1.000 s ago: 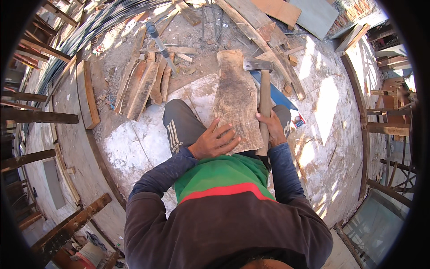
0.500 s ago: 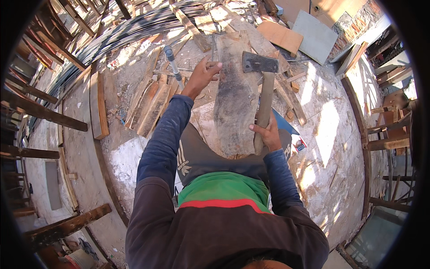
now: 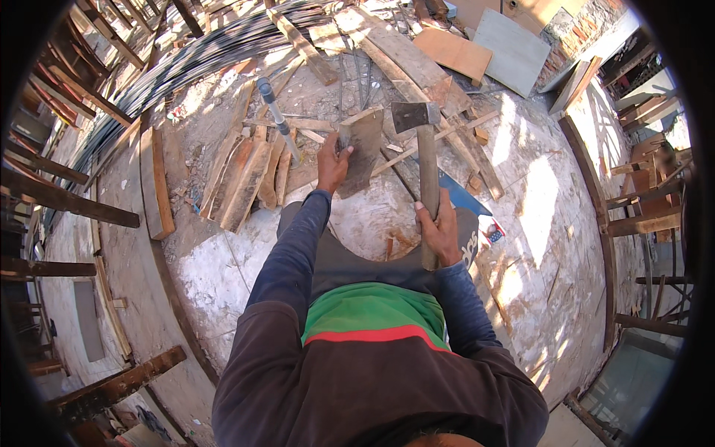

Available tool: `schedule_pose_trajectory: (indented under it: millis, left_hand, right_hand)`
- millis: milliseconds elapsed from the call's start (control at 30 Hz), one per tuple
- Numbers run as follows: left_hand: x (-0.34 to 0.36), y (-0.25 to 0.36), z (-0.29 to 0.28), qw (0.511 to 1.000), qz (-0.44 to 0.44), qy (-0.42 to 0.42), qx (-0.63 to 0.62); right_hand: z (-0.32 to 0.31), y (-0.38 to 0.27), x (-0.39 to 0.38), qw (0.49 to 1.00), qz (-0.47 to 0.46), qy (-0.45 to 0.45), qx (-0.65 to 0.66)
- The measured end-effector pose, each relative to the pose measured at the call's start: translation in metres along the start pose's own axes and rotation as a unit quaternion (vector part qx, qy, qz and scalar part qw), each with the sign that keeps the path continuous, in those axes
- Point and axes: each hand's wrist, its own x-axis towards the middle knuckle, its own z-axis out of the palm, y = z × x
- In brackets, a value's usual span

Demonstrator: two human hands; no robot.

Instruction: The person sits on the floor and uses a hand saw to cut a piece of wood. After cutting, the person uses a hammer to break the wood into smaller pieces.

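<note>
My right hand [image 3: 439, 227] is wrapped round the wooden handle of a hatchet [image 3: 427, 160], which stands upright with its dark metal head at the top. Beyond my lap, my left hand [image 3: 333, 165] grips the left edge of a rough, weathered board [image 3: 363, 149]. The board is tilted and looks foreshortened, to the left of the hatchet and apart from it. Between my knees lies a round, pale brown surface [image 3: 380, 231] that could be a wood block; I cannot tell. Just right of the hatchet handle, a blue saw-like blade [image 3: 463, 195] rests on the ground.
A blue-grey and white pipe [image 3: 277, 112] stands beyond my left hand, near split wood pieces [image 3: 246, 175]. Long rods [image 3: 216, 59] and loose planks [image 3: 406, 56] lie farther off. Flat panels [image 3: 510, 51] lie at the far right. A thick beam [image 3: 156, 182] lies at left.
The board has tipped from nearly full length in view to a foreshortened slant, uncovering the ground between my knees. My left hand has come down onto its edge. The hatchet has shifted slightly left.
</note>
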Motion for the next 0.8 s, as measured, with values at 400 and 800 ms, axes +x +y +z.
schedule_pose_trajectory:
  millis: [400, 800]
  left_hand:
    - [-0.020, 0.006, 0.001, 0.998, 0.038, -0.017, 0.045]
    - [0.016, 0.059, -0.012, 0.999, 0.042, -0.015, 0.020]
  right_hand:
    - [0.004, -0.018, 0.015, 0.988, -0.049, -0.047, -0.138]
    - [-0.012, -0.033, 0.005, 0.989, -0.046, -0.051, -0.129]
